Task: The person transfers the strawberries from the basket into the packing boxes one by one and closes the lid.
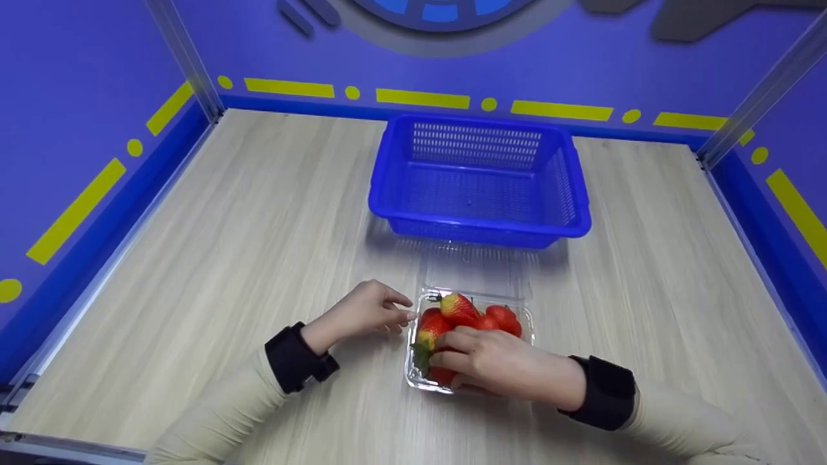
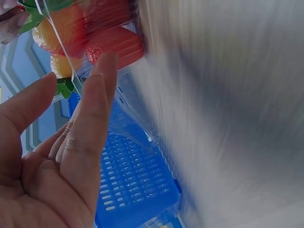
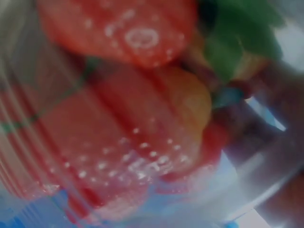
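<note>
A clear plastic box [image 1: 413, 380] full of red strawberries [image 1: 460, 309], some with yellow ends and green leaves, sits at the front of the table. Over its near side, my right hand [image 1: 494, 361] curls its fingers and thumb round a strawberry [image 1: 442, 376] that it partly hides. My left hand [image 1: 371, 309] is at the box's left rim, fingers loosely bent and holding nothing. In the left wrist view, that hand's fingers [image 2: 97, 102] point toward the box wall. Blurred strawberries [image 3: 142, 123] fill the right wrist view, seen through clear plastic.
Behind the box stands a blue plastic basket [image 1: 481, 226] with slotted walls. The box's transparent lid [image 1: 471, 271] lies folded back toward it. Blue panels with yellow marks [image 1: 423, 98] enclose the wooden table [image 1: 271, 213] at the back and sides.
</note>
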`<state>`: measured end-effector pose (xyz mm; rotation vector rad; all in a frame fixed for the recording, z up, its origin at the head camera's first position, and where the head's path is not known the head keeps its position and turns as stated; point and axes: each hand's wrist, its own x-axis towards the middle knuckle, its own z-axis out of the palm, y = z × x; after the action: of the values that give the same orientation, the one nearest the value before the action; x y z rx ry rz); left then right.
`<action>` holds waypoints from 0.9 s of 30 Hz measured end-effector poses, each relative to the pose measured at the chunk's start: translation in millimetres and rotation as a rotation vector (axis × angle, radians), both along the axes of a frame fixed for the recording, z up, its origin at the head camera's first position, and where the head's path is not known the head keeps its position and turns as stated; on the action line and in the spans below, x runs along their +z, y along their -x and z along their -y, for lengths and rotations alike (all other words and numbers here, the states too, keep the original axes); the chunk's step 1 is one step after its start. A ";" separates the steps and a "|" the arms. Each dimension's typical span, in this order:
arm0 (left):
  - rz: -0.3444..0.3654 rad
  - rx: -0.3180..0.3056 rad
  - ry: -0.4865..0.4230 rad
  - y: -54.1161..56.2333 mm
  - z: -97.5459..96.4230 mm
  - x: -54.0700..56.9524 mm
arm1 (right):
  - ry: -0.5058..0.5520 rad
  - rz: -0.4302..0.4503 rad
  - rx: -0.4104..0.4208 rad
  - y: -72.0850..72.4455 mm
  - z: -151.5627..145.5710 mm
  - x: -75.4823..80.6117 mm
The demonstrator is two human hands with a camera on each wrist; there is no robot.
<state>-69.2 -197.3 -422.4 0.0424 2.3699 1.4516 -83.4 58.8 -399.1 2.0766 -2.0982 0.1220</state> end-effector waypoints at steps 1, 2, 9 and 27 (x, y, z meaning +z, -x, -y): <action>-0.004 -0.002 -0.003 0.0 -0.2 -0.5 | -0.005 0.008 -0.006 0.2 0.1 -0.2; -0.011 -0.009 -0.002 -0.1 -0.4 -0.9 | -0.010 0.015 -0.011 0.5 0.3 -0.3; -0.034 -0.027 0.048 0.9 -3.6 -0.4 | -0.047 0.049 -0.031 2.5 -0.2 -0.8; 0.068 0.012 -0.233 11.8 10.0 -3.6 | 0.448 0.675 -0.259 30.6 -38.3 16.4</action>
<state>-81.0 -207.3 -426.0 0.0374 2.1405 1.7006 -114.0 97.1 -382.7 1.6062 -2.3519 1.2741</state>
